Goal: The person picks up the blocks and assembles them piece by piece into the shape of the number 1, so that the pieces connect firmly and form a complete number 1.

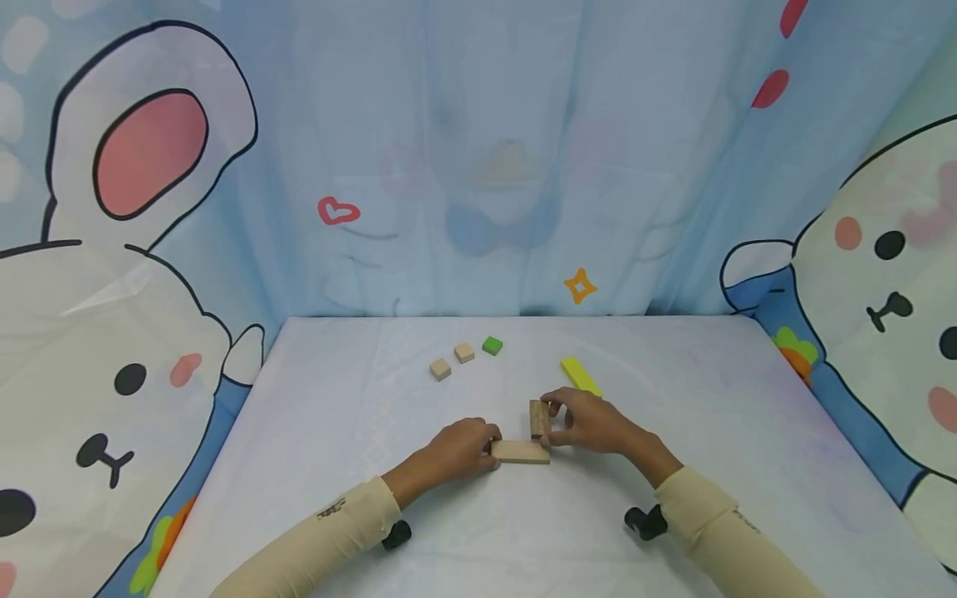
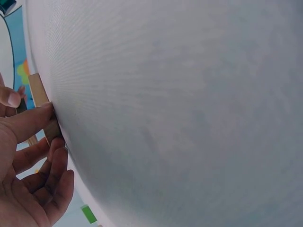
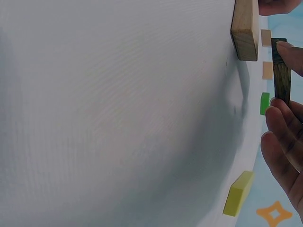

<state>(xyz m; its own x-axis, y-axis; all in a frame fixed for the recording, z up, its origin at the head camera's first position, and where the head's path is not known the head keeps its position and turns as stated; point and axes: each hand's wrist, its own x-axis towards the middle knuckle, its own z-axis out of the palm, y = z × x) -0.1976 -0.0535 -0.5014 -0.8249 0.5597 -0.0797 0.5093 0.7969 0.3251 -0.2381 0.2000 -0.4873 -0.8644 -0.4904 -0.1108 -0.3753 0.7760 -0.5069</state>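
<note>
My left hand (image 1: pixel 459 450) pinches the left end of a pale wooden block (image 1: pixel 521 452), long and flat-looking on the white table. In the left wrist view, thumb and fingers grip that same pale block (image 2: pixel 39 90). Just beyond its right end, my right hand (image 1: pixel 594 422) pinches a dark brown wooden block (image 1: pixel 539 419) by its ends. The right wrist view shows the dark block (image 3: pixel 282 78) between thumb and fingertips, apart from the pale block (image 3: pixel 245 33) and seemingly off the table. Behind the right hand lies a yellow block (image 1: pixel 580 376).
Two small pale wooden cubes (image 1: pixel 440 370) and a small green block (image 1: pixel 492 345) lie farther back on the white table (image 1: pixel 336 399). A blue printed curtain (image 1: pixel 493 166) hangs behind the table's far edge. Black devices (image 1: pixel 646 523) sit under both wrists.
</note>
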